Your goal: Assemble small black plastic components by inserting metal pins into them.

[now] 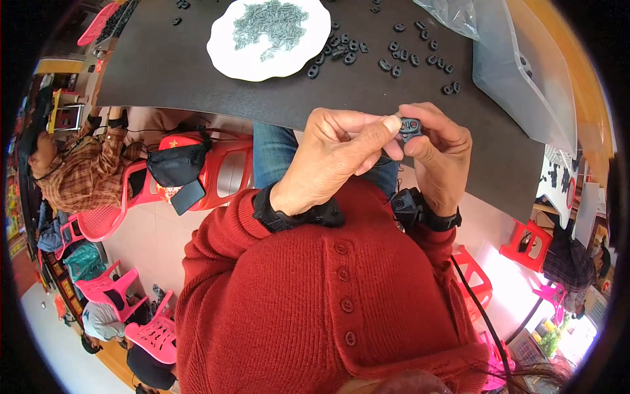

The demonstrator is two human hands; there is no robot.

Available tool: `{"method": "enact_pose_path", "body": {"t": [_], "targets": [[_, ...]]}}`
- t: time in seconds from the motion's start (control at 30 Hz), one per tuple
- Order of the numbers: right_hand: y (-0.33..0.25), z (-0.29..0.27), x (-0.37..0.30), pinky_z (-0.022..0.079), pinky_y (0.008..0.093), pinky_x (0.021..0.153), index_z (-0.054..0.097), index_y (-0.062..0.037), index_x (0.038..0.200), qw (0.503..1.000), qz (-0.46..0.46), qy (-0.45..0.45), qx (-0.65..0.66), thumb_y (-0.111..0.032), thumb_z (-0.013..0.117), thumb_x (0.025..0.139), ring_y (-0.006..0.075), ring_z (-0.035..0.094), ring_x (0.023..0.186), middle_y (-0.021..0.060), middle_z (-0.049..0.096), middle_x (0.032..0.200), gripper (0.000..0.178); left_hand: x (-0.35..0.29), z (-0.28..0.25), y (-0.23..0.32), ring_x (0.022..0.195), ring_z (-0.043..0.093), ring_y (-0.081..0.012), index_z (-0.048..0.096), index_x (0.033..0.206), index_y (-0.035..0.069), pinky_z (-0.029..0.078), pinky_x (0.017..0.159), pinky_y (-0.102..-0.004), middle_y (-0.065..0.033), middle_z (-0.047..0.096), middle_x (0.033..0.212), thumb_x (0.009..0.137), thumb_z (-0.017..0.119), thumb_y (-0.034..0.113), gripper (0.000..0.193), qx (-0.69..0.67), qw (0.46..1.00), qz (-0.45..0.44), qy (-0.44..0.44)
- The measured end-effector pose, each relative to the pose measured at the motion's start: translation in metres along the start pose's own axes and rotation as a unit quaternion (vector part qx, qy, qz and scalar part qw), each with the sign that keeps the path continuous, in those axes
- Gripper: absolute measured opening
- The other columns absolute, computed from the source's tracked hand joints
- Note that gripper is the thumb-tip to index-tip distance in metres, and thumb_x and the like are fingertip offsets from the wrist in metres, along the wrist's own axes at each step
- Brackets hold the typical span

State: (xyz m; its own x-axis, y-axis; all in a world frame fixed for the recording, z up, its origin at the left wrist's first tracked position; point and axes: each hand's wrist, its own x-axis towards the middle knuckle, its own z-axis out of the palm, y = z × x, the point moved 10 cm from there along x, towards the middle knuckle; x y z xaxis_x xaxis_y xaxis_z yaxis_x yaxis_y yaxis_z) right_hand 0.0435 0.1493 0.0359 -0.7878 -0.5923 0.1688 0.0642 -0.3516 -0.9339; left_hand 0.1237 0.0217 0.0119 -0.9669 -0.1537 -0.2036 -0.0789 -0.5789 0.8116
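Observation:
Above the near edge of the dark table, both my hands come together around a small black cord lock (411,127). Two round holes, reddish inside, show on its face. My right hand (441,148) grips it between thumb and index finger. The thumb and fingertips of my left hand (344,148) close in a pinch at its left side; whether a smaller part sits between them is hidden. Beyond my left hand, a white scalloped plate (226,56) carries a heap of small metal springs (272,26). Loose black cord-lock pieces (350,58) lie scattered to the right of the plate.
A translucent plastic bin (518,79) stands at the table's right side, a clear bag (453,16) by it. Left of me, a red chair (223,161) holds a black pouch (176,165) and a phone (188,197). A person in plaid (85,167) sits farther left.

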Motion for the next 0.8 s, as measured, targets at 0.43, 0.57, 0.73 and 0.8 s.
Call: {"method": "enact_pose_path", "body": {"t": [0.43,0.57,0.73,0.8], "targets": [[-0.0048,-0.0022,-0.0032,0.057,0.0243,0.084,0.082,0.0041,0.121,0.998,-0.001,0.026,-0.056,-0.007,0.092,0.088,0.0116,0.071,0.095,0.0084,0.077,0.112,0.036,-0.0001,0.0017,0.0000,0.058,0.044,-0.0018,0.084,0.094,-0.001,0.030,0.052,-0.0227,0.0038,0.060,0.064,0.110,0.074,0.026,0.034,0.004,1.000,0.009,-0.006],[-0.0042,-0.0014,-0.0035,0.057,0.0242,0.083,0.082,0.0041,0.120,0.999,0.005,0.029,-0.046,-0.007,0.091,0.089,0.0110,0.071,0.096,0.0077,0.077,0.111,0.034,-0.0001,0.0006,-0.0007,0.061,0.047,-0.0046,0.085,0.104,0.000,0.033,0.052,-0.0228,-0.0052,0.076,0.083,0.112,0.072,0.020,0.025,0.010,0.999,0.017,-0.031],[-0.0042,-0.0010,-0.0036,0.057,0.0240,0.082,0.082,0.0045,0.119,0.997,0.008,0.049,-0.056,-0.006,0.090,0.091,0.0104,0.071,0.094,0.0065,0.077,0.109,0.031,0.0008,0.0027,0.0026,0.060,0.047,-0.0047,0.085,0.109,0.001,0.035,0.052,-0.0225,-0.0064,0.078,0.084,0.111,0.073,0.019,0.022,0.004,0.999,0.020,-0.025],[-0.0030,-0.0004,-0.0031,0.057,0.0239,0.082,0.082,0.0046,0.118,0.997,0.015,0.058,-0.053,-0.006,0.089,0.091,0.0101,0.070,0.093,0.0061,0.077,0.108,0.030,0.0014,0.0031,0.0043,0.060,0.048,-0.0047,0.085,0.111,0.001,0.035,0.052,-0.0223,-0.0066,0.078,0.085,0.111,0.073,0.019,0.022,0.003,1.000,0.027,-0.012]]}}
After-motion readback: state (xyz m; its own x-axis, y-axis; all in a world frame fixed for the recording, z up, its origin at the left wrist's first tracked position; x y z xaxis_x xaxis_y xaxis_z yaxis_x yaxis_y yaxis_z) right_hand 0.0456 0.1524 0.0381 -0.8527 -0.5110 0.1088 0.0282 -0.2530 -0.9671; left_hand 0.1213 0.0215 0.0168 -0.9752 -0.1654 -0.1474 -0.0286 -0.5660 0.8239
